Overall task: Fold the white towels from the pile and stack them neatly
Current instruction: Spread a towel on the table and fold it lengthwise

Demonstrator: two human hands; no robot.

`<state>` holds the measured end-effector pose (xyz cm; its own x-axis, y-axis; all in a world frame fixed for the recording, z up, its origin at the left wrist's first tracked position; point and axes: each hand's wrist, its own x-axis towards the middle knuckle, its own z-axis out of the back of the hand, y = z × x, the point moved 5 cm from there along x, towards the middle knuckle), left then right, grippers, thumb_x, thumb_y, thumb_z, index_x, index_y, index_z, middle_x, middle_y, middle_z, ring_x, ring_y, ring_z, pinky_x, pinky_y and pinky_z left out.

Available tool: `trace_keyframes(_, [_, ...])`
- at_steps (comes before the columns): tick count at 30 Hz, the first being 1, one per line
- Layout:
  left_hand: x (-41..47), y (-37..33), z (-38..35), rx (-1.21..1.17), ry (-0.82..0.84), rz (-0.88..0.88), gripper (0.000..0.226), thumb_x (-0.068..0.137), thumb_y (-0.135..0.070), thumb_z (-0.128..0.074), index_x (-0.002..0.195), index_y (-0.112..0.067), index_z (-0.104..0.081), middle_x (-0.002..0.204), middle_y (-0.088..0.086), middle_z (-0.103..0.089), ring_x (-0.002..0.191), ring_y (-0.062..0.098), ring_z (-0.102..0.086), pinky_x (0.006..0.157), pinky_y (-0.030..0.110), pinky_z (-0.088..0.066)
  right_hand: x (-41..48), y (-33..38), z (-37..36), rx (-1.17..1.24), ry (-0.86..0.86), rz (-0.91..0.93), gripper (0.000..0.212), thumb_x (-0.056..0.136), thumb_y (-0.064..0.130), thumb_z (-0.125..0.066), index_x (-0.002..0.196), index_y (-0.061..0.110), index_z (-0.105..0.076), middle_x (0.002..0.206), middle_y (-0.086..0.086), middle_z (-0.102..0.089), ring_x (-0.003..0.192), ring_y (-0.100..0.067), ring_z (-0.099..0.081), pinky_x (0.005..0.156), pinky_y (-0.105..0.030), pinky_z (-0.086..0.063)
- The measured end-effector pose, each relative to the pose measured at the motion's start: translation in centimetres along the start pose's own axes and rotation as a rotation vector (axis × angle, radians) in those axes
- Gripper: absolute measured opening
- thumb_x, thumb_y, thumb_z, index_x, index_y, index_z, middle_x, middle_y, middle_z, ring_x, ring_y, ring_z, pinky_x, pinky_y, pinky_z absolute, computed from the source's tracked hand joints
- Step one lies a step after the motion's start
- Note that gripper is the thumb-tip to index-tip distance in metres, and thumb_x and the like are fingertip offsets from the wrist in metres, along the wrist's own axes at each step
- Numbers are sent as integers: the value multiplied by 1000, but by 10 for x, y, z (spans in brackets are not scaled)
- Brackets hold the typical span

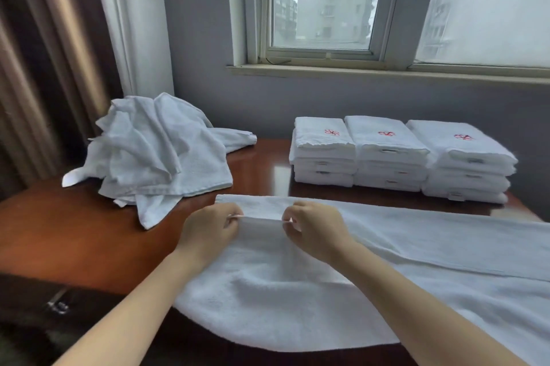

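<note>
A long white towel [416, 249] lies spread across the wooden table [74, 231], running from the middle to the right edge of view. My left hand [208, 231] and my right hand [315, 231] each pinch its near left edge, lifted a little above the far edge. A crumpled pile of white towels [154, 151] sits at the back left. Three stacks of folded white towels with red emblems stand at the back right: left stack [323, 154], middle stack [387, 154], right stack [467, 163].
The wall and a window sill [387, 72] run behind the table. Curtains [59, 53] hang at the left. A dark drawer front with a metal handle [58, 303] shows below the table's left front edge.
</note>
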<state>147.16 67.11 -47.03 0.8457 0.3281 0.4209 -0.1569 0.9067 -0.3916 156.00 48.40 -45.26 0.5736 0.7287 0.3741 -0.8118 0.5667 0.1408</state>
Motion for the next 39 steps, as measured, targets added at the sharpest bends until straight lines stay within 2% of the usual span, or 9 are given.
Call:
trace_keyframes(3, [11,6,18,72,-99,-13,14,79,-23,-56,75,-24,-69,78,-7,-70,75,22,-65,61,27,-38,4,13,7,86,-18,40,17,93,35,-53,96,29,-69,92,10,-66,86,-14,-61,62,-27,-39])
trace_keyframes(6, [17,15,21,203,19,34,39,71,-36,-33,73,-16,-67,74,-3,-68,75,21,-62,60,28,-37,1,21,-2,100,97,40,25,93,48,-53,93,31,-71,85,11,-68,83,-9,-59,61,-25,-36])
trace_keyframes(9, [16,4,19,195,-30,1,58,80,-53,-20,72,-18,-66,74,-2,-68,74,18,-63,61,26,-40,1,8,1,170,23,-63,25,96,41,-50,95,29,-72,90,8,-70,88,-13,-61,65,-27,-45])
trace_keyframes(12, [17,-19,3,104,-27,7,47,91,-51,-30,98,-28,-71,106,-10,-71,98,16,-63,77,28,-45,4,-12,1,107,34,-158,27,98,29,-46,116,29,-66,111,7,-65,108,-19,-55,82,-33,-48])
trace_keyframes(16, [11,-29,-60,245,400,3,54,101,-49,-30,153,-33,-26,163,-3,-18,150,15,-12,119,43,-13,-7,-36,-34,-12,442,-274,50,100,42,-34,149,33,-31,158,0,-25,147,-29,-16,116,-53,-15])
trace_keyframes(19, [15,-17,-77,275,469,25,61,99,-60,-18,156,-40,-6,165,-7,6,151,14,10,118,54,9,-16,-45,-55,-15,473,-250,60,98,58,-19,154,43,-5,165,7,7,150,-28,14,114,-60,10])
trace_keyframes(30, [48,-1,-81,269,442,-26,65,95,-66,-20,155,-43,-10,165,-8,1,151,11,5,120,53,5,11,-58,-65,-17,317,-252,66,92,67,-19,153,42,-14,165,6,-4,151,-27,7,116,-59,11])
trace_keyframes(35, [41,-7,-61,145,134,13,44,97,-40,-44,140,-34,-52,152,-5,-42,139,16,-37,113,36,-27,2,-49,-48,33,183,-191,55,96,57,-32,146,35,-38,156,6,-31,148,-23,-17,119,-55,-6])
trace_keyframes(39, [24,6,-48,305,207,78,48,100,-43,-34,146,-30,-42,154,0,-38,141,18,-33,112,36,-28,-16,-41,-39,78,327,-210,55,101,51,-33,152,34,-28,163,4,-17,151,-19,-6,121,-51,0])
